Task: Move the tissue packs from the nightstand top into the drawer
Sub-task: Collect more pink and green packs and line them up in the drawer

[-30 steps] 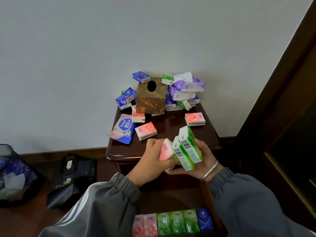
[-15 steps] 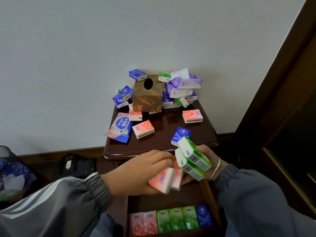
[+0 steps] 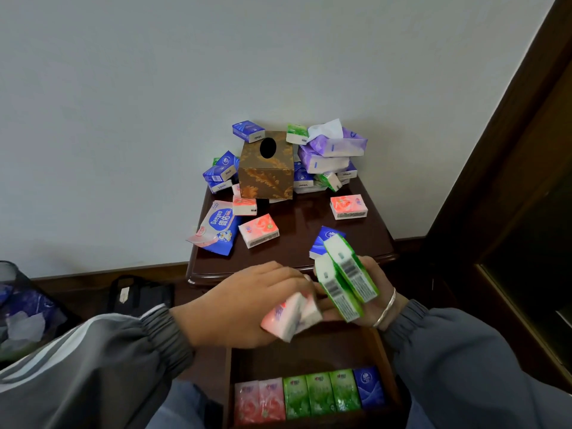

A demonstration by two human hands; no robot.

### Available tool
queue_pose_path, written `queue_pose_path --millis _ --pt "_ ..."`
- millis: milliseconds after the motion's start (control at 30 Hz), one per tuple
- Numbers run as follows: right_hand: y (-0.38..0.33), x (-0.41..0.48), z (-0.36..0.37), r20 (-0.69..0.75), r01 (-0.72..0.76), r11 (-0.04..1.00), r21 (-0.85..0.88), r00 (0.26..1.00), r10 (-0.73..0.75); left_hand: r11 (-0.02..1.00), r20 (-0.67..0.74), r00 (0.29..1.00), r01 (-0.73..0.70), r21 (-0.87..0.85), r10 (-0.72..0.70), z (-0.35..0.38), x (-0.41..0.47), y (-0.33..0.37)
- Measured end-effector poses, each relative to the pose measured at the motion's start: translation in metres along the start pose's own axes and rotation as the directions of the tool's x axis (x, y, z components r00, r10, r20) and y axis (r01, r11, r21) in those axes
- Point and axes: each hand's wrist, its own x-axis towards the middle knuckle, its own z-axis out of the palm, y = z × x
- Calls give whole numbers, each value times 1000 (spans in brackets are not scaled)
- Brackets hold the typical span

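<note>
Pink packs [image 3: 288, 317] lowered past nightstand [image 3: 216, 274] edge.

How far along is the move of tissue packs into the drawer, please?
Done: six packs stand in a row in the open drawer. In hand: left hand grips pink packs, right hand two green packs. Left: many packs on the nightstand top.

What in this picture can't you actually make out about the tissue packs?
Head view only:
- Pink packs: blurred in the grip of the left hand; count unclear.
- Blue pack: partly behind the green packs in the right hand.
- Pile behind the tissue box: partly hidden.
- Drawer: front cut by bottom edge.
</note>
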Motion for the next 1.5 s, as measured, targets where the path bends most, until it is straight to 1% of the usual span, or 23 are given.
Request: queue_pose_path --millis 67,133,200,300,367,400,433,467,533,600,667,733,800,867,933,1000,1033,1100,1167,1267,1333,1400,1500 --pt "0 -2 3 18 3 999 46 1000 -4 960 39 982 189 -207 -185 1 0 -6" --pt "3 -1 5 37 31 999 23 999 -32 910 88 956 292 -294 -279 4 1 -14" --pt "3 0 5 73 23 997 76 997 -29 919 121 955 294 -263 -271 6 4 -18" --pt "0 -1 8 100 2 996 84 995 -10 953 106 972 225 -200 -207 7 10 -18" --pt "-4 0 6 135 -12 997 71 991 3 936 62 970 243 -255 -235 7 10 -18" --pt "-6 1 2 137 -17 998 57 991 9 897 42 952 301 -325 -304 6 9 -16" --pt "-7 1 -2 134 -17 999 38 991 11 826 28 916 373 -422 -399 7 8 -15" --pt "-9 2 -5 124 -6 999 32 992 2 722 23 863 436 -536 -504 7 7 -13" --pt "-10 4 -7 59 12 999 40 998 -14 467 49 729 487 -738 -683 13 7 -9" --pt "-8 5 -7 -70 33 999 11 997 -32 289 105 602 520 -804 -792 22 6 -6" --pt "-2 4 -9 -207 33 997 -66 977 -46 148 190 501 558 -816 -844 34 0 -1" --pt "5 0 -14 -354 -8 985 -173 934 -54 6 283 414 573 -819 -865 46 -11 7" --pt "15 -5 -26 -470 -43 970 -239 879 -77 -110 375 370 571 -813 -850 58 -23 17" --pt "28 -12 -37 -517 -52 970 -236 852 -80 -237 461 371 511 -826 -806 71 -32 29" --pt "44 -14 -45 -575 -64 977 -206 815 -68 -387 540 408 400 -831 -736 84 -34 42" --pt "61 -11 -49 -625 -78 974 -211 777 -73 -514 571 487 260 -817 -661 95 -31 52" --pt "68 -9 -50 -641 -82 972 -220 763 -81 -563 565 542 191 -804 -622 99 -28 55" --pt "75 -4 -52 -657 -70 966 -249 745 -115 -589 515 651 126 -798 -558 103 -22 55" --pt "79 -1 -58 -660 -80 955 -285 739 -135 -538 481 690 155 -829 -542 106 -16 52" --pt "83 3 -70 -648 -204 900 -385 754 -106 -508 505 669 215 -834 -546 112 -11 45" --pt "85 5 -77 -661 -320 843 -433 748 -56 -527 544 641 246 -814 -541 118 -12 41" --pt "88 6 -78 -677 -428 795 -430 736 30 -549 594 602 287 -785 -534 125 -19 37" --pt "97 8 -84 -692 -577 687 -442 707 148 -595 680 573 370 -713 -458 139 -33 31"
